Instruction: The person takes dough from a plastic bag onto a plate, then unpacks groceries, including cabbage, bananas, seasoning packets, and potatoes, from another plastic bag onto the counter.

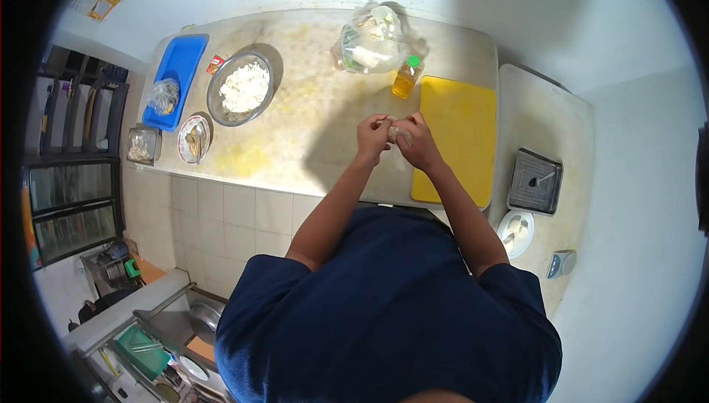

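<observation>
My left hand [374, 139] and my right hand [415, 141] meet over the table, at the left edge of a yellow board [458, 137]. Between the fingers of both hands is a small pale, whitish piece [393, 134], partly covered by them; what it is cannot be made out. Just beyond the hands stands a bottle of yellow liquid with a green cap [404, 79]. Behind it, a clear plastic bag [371, 41] holds pale and green contents.
On the left lie a steel bowl of white pieces [244, 89], a blue tray [176, 78], a patterned plate [194, 139] and a clear container [143, 144]. To the right are a black tray [535, 181], a white plate [515, 233] and a scale [562, 263].
</observation>
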`<state>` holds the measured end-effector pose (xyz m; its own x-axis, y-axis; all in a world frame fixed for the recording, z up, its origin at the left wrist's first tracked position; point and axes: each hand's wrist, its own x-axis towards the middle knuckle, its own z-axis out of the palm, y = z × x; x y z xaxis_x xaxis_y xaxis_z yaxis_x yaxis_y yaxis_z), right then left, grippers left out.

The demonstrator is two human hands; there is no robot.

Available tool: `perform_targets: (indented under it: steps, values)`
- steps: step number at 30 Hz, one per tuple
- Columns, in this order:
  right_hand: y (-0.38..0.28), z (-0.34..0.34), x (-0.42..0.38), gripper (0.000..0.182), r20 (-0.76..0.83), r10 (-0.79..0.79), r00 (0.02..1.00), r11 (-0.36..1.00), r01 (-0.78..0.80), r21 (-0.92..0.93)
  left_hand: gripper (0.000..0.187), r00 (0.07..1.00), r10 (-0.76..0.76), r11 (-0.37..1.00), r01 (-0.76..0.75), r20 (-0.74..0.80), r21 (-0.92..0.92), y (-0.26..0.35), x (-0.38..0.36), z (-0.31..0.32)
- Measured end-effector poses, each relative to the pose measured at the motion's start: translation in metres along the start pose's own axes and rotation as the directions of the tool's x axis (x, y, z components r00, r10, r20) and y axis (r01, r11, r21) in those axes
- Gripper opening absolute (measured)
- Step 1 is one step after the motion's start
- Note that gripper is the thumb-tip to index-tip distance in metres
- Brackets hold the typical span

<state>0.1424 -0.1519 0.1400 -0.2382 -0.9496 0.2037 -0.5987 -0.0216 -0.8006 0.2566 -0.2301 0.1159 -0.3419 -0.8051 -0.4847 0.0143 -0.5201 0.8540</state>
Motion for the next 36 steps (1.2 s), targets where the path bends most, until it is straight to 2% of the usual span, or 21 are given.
perform_targets:
  steps: [2,5,7,8,11,13,14,17,20,23,26,28,29,32,35,36]
  values:
    - [0.001,-0.001,-0.003,0.024,-0.026,0.040,0.999,0.992,-0.036,0.124,0.015,1.000,0.023,0.999,-0.023,0.015,0.024,-0.002,-0.003,0.002]
    - [0.031,-0.004,-0.008,0.021,0.061,-0.037,0.997,0.999,0.035,0.031,0.016,0.993,0.087,0.994,-0.092,0.085,0.063,-0.005,-0.010,0.005]
    - [0.016,-0.012,-0.009,0.014,0.029,-0.035,0.999,0.991,0.031,0.131,0.016,0.981,0.165,0.983,-0.171,0.100,0.060,-0.009,-0.015,0.008]
    - [0.010,-0.015,-0.009,0.011,0.012,-0.033,0.999,0.983,0.030,0.181,0.017,0.983,0.157,0.984,-0.163,0.093,0.068,-0.010,-0.015,0.009]
    - [0.047,-0.012,-0.016,0.006,-0.034,-0.150,0.988,0.986,0.152,0.073,0.017,0.986,0.140,0.986,-0.147,0.092,0.079,-0.013,-0.012,0.014]
    - [0.041,-0.029,-0.019,0.010,0.120,0.098,0.988,0.962,-0.125,0.243,0.017,0.984,0.139,0.987,-0.147,0.116,0.070,-0.014,-0.017,0.018]
    - [0.037,-0.033,-0.020,0.013,0.212,0.210,0.954,0.913,-0.269,0.307,0.017,0.980,0.154,0.984,-0.164,0.129,0.072,-0.015,-0.019,0.020]
    - [0.031,-0.028,-0.024,0.032,-0.043,0.263,0.964,0.870,-0.218,0.443,0.017,0.964,0.201,0.974,-0.216,0.174,0.070,-0.021,-0.025,0.027]
    - [0.030,-0.035,-0.024,0.043,-0.052,0.254,0.966,0.950,-0.239,0.199,0.016,0.938,0.258,0.958,-0.280,0.229,0.068,-0.032,-0.027,0.033]
    - [0.039,-0.031,-0.023,0.047,-0.091,0.300,0.950,0.951,-0.305,-0.048,0.016,0.898,0.339,0.924,-0.374,0.280,0.082,-0.037,-0.035,0.041]
    - [0.053,-0.025,-0.025,0.040,-0.140,0.311,0.940,0.936,-0.328,-0.124,0.015,0.854,0.454,0.867,-0.490,0.255,0.095,-0.034,-0.045,0.052]
    - [0.045,-0.028,-0.024,0.038,-0.125,0.192,0.973,0.981,-0.191,0.023,0.015,0.838,0.505,0.843,-0.530,0.207,0.092,-0.041,-0.039,0.050]
    - [0.041,-0.031,-0.025,0.037,-0.122,0.134,0.983,0.988,-0.123,0.096,0.015,0.867,0.463,0.867,-0.486,0.181,0.112,-0.044,-0.035,0.047]
    - [0.029,-0.041,-0.029,0.034,-0.024,0.249,0.968,0.954,-0.241,0.180,0.015,0.926,0.348,0.925,-0.365,0.149,0.106,-0.043,-0.032,0.038]
    - [0.045,-0.039,-0.035,0.035,0.034,0.220,0.975,0.975,-0.218,-0.052,0.013,0.935,0.278,0.957,-0.291,0.219,0.025,-0.029,-0.046,0.041]
    - [0.052,-0.033,-0.037,0.032,0.005,0.264,0.964,0.961,-0.263,-0.087,0.013,0.930,0.271,0.959,-0.283,0.249,0.017,-0.024,-0.054,0.046]
